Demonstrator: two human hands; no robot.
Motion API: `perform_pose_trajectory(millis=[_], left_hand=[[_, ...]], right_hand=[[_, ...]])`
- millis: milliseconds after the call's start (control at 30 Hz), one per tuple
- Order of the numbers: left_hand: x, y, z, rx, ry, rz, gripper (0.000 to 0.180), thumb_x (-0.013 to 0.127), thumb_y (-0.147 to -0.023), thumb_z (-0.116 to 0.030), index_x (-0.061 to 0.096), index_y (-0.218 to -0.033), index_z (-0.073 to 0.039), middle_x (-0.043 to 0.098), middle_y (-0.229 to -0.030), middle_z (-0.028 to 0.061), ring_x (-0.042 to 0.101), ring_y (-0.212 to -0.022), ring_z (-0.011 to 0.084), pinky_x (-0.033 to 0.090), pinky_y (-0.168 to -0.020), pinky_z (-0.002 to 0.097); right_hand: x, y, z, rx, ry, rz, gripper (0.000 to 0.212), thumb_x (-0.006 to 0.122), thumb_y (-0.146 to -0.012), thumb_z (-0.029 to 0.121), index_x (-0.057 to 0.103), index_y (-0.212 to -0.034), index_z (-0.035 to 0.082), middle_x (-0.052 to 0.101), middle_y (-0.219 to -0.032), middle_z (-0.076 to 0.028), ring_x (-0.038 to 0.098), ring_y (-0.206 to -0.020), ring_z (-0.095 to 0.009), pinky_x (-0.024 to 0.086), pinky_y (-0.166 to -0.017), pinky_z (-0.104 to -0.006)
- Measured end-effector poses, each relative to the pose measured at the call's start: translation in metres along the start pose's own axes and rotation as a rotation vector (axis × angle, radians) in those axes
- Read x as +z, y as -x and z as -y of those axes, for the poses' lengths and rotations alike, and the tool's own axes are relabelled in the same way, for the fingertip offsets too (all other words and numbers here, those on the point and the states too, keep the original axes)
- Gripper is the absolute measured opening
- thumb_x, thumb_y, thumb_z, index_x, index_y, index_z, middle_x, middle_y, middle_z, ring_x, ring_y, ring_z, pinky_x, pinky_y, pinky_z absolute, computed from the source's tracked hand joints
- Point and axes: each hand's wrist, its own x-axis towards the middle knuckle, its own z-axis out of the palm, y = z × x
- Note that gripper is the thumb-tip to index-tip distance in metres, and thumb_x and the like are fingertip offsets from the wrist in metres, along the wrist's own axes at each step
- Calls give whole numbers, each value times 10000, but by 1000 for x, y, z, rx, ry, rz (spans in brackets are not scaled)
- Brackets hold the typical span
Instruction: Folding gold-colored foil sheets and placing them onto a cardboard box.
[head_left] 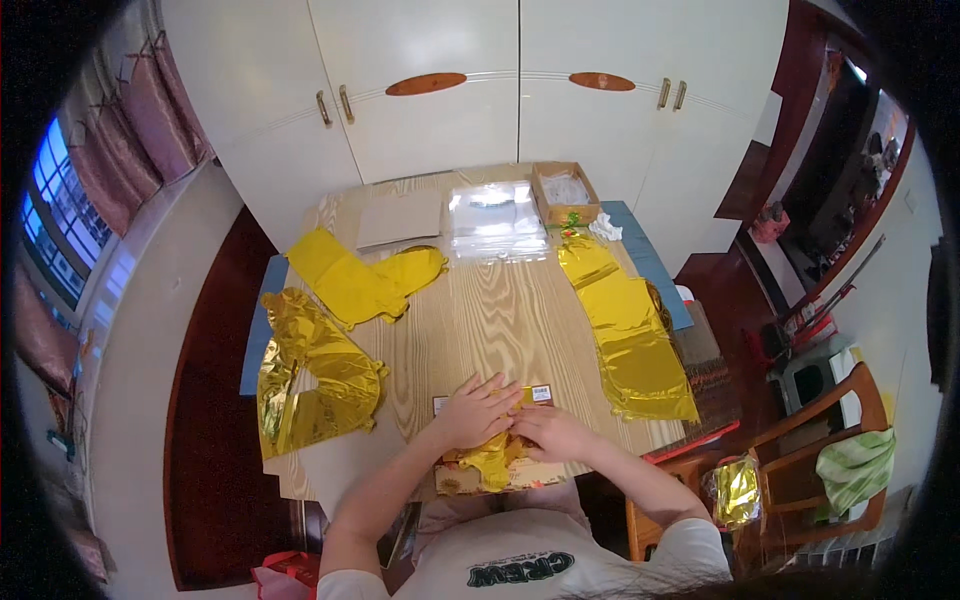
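A crumpled gold foil piece, like a flat foil balloon (490,468), lies on a patterned cardboard box (540,478) at the table's near edge. My left hand (478,414) rests palm down on the foil, its fingers stretched out and apart. From the right, my right hand (553,433) lies against the same foil, fingers pointing left and almost meeting the left hand. Both hands hide much of the foil's middle and part of the box. Neither hand visibly lifts anything.
Flat gold foil pieces lie at the table's left (318,375) and right (635,335). A yellow folded piece (345,280), a grey-white board (400,219), clear plastic sheets (497,225) and an open box (541,198) sit farther back. A wooden chair (868,400) stands right.
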Motion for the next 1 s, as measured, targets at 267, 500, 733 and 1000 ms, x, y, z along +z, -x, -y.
perform_pose_trajectory(millis=[267, 500, 733, 1000], left_hand=[[2, 1, -2, 20, -63, -69, 557, 472, -963, -431, 408, -1456, -180, 418, -1496, 24, 365, -1382, 286, 278, -1117, 520], [-1, 0, -3, 39, -127, -112, 511, 487, -949, -451, 474, -1411, -233, 455, -1464, -4, 364, -1383, 290, 294, -1091, 568], [-4, 8, -12, 55, -73, -48, 477, 469, -964, -421, 474, -1407, -244, 444, -1470, 3, 348, -1394, 286, 224, -1126, 575], [-3, 9, -12, 13, -37, 44, 335, 498, -955, -381, 614, -1206, -192, 553, -1330, 12, 345, -1393, 259, 177, -1148, 570]], right_hand=[[-6, 40, 58, 74, 15, 12, 583, 637, -851, 465, 561, -1254, 51, 548, -1307, -135, 481, -1253, -302, 325, -1080, -506], [-16, 37, 54, 133, -42, -13, 516, 629, -856, 369, 533, -1264, 66, 466, -1369, -179, 441, -1272, -355, 326, -1080, -498], [-25, 33, 44, 177, -306, -11, 571, 668, -847, 288, 488, -1326, 34, 460, -1369, -203, 426, -1283, -383, 311, -1097, -514], [1, -27, -6, 244, 26, -160, 480, 540, -951, 257, 468, -1335, -22, 528, -1344, -205, 465, -1298, -355, 297, -1113, -508]])
